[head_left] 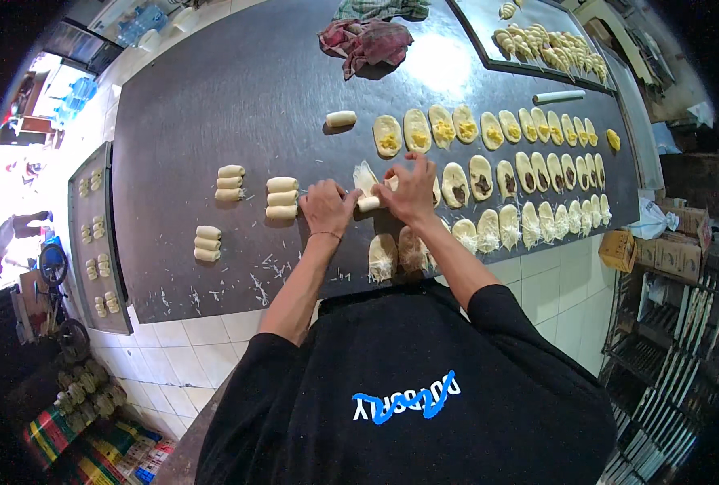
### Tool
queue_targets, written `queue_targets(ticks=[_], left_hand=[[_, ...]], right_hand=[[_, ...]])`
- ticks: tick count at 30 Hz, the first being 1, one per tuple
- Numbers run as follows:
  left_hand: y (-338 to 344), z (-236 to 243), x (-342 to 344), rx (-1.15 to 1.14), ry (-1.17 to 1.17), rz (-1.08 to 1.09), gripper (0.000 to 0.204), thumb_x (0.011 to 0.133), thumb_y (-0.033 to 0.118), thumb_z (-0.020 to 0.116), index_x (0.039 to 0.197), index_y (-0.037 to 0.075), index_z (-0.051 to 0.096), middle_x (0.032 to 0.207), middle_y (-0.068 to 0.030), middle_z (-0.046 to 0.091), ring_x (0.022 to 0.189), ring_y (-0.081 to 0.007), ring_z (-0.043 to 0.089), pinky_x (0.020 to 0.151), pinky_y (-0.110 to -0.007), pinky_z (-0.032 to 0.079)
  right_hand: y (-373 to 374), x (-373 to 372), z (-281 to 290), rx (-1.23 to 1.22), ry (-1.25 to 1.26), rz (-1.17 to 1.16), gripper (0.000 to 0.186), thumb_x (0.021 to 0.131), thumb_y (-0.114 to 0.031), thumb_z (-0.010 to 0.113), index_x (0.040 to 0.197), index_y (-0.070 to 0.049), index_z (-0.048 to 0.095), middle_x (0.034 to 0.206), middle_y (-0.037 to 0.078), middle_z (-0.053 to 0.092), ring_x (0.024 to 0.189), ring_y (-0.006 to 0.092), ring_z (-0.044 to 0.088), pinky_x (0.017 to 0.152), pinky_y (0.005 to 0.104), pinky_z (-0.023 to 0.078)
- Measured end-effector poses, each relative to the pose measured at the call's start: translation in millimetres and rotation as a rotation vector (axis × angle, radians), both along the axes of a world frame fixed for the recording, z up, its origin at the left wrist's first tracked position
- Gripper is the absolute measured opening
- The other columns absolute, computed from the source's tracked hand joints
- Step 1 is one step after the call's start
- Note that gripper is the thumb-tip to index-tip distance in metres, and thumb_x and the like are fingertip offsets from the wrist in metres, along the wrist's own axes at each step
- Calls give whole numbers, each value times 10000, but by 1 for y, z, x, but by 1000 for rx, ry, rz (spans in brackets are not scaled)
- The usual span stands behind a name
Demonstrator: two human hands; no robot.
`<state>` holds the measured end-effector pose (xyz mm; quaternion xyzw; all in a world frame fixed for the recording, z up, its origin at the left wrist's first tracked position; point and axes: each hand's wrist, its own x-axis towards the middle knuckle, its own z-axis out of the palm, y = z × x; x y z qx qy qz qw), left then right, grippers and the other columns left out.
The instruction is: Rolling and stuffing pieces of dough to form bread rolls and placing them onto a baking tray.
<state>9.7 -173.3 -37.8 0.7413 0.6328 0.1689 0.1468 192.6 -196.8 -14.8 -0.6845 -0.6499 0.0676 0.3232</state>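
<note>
Two hands at work on one dough piece point(367, 194) at the middle of our dark bench point(238, 89): our left hand point(327, 208) curled with fingertips pressed onto the rolled end, our right hand point(409, 192) pinching the dough edge from above. Left of them, finished rolls point(282, 198) lie in stacks of three. To the right run three rows of flattened ovals: yellow-filled ovals point(464, 128) farthest, dark-filled ovals point(482, 179) in the middle, shred-topped ovals point(489, 230) nearest us. One lone roll point(341, 119) sits apart, farther up. A crumpled cloth point(367, 40) rests at the far edge; a tray point(92, 299) with small pieces lies left of the bench
</note>
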Motion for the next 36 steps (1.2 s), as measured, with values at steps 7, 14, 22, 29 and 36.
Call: queue_targets(ticks=[7,14,22,29,36], left_hand=[[-5,8,9,149,-201,-294,118,888,228,606,925,120,578,952,-72,588,907,-264,563,762,-403,397],[85,3,20,127,-303,-73,99,916,178,556,862,101,588,850,-97,586,812,-295,575,708,-423,429],[121,17,28,239,-259,-184,70,895,148,596,912,82,614,844,-113,591,791,-309,582,677,-413,446],[107,52,-25,-232,-588,-260,408,854,185,677,1194,16,525,1025,-177,603,948,-275,606,791,-395,497],[48,15,-15,-389,-251,-523,843,701,95,729,1414,5,288,1115,-257,555,1060,-397,565,877,-453,476]], right_hand=[[-12,6,1,72,13,235,195,710,-189,766,899,-162,724,1188,152,504,1072,363,472,884,456,396],[65,10,15,-86,15,114,211,752,-192,757,956,-144,731,1207,175,501,1108,369,456,933,453,380],[87,19,-7,-182,43,352,316,744,-97,688,1060,-110,688,1124,156,554,1017,359,515,880,442,444],[79,-2,-16,-503,23,768,349,735,-65,670,1077,-81,605,969,155,573,931,370,560,796,440,481],[33,-15,-24,-273,228,516,721,707,-66,718,1356,-38,405,1110,215,547,1061,381,522,915,434,442]])
